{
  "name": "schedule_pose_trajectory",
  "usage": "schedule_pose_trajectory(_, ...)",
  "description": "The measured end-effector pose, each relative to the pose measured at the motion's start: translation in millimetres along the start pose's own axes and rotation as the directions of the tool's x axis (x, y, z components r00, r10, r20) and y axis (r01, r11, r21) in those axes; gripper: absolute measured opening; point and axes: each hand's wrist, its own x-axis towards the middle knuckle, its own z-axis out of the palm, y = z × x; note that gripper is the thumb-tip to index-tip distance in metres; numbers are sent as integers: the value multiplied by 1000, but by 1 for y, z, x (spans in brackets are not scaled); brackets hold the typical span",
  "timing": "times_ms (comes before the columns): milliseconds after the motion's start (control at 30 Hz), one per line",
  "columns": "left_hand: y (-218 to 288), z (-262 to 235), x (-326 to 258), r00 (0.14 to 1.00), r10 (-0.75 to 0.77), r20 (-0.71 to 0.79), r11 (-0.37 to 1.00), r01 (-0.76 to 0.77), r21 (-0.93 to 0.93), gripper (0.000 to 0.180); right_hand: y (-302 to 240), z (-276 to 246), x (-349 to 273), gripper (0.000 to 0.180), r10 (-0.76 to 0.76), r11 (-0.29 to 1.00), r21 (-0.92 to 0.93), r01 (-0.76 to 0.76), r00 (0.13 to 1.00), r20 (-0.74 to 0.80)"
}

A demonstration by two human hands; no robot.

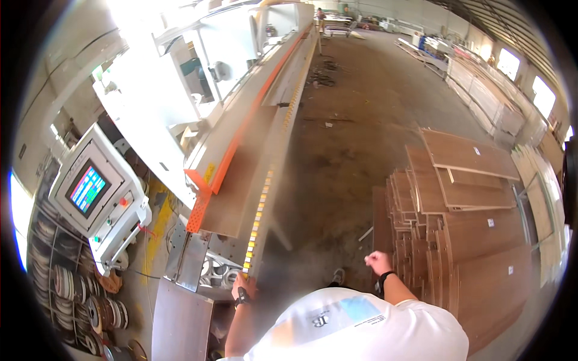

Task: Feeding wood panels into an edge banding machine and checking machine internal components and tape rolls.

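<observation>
At the near end of a long machine, my left hand (245, 286) is closed on the end of a roller rail (260, 207) with yellow and white rollers. A dark band is on that wrist. My right hand (378, 262) hangs in the air, fingers loosely curled in, with nothing visible in it. It is nearest to a stack of brown boards (481, 234) on my right. A brown panel (238, 195) lies on the machine bed, between an orange guard (226, 165) and the roller rail.
A control panel (89, 188) with a lit screen stands on the left. Below it, rolls of edge banding (72, 283) fill a rack. Further right, wrapped stacks (484, 96) line the hall. Dark cables (323, 73) lie on the floor, and a person (320, 19) stands far off.
</observation>
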Motion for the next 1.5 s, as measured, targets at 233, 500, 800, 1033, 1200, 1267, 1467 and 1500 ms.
schedule_pose_trajectory(233,-18,15,10,1000,-11,-14,1000,11,-24,57,-135,-109,52,17,-374,899,-401,174,782,-498)
schedule_pose_trajectory(500,-53,31,34,1000,0,11,990,-1,143,56,-169,-255,83,45,-401,768,-607,-206,584,-706)
schedule_pose_trajectory(800,-12,5,23,972,-188,142,957,149,247,67,-82,-303,40,83,-65,630,-573,-524,700,-711)
schedule_pose_trajectory(1033,-23,6,23,978,-181,108,969,158,193,65,-104,-285,42,80,-67,517,-633,-576,710,-701)
schedule_pose_trajectory(1200,-11,-1,29,966,-198,164,961,159,226,81,-116,-281,41,77,-43,443,-647,-620,707,-706)
schedule_pose_trajectory(1267,-8,-5,29,964,-204,173,957,159,242,82,-117,-279,41,76,-45,419,-647,-637,698,-715)
schedule_pose_trajectory(1467,-16,0,27,978,-177,109,959,147,241,73,-103,-280,49,74,-127,380,-680,-627,693,-710)
schedule_pose_trajectory(1500,-15,-1,27,974,-192,120,956,158,246,73,-103,-279,49,74,-128,379,-683,-624,695,-707)
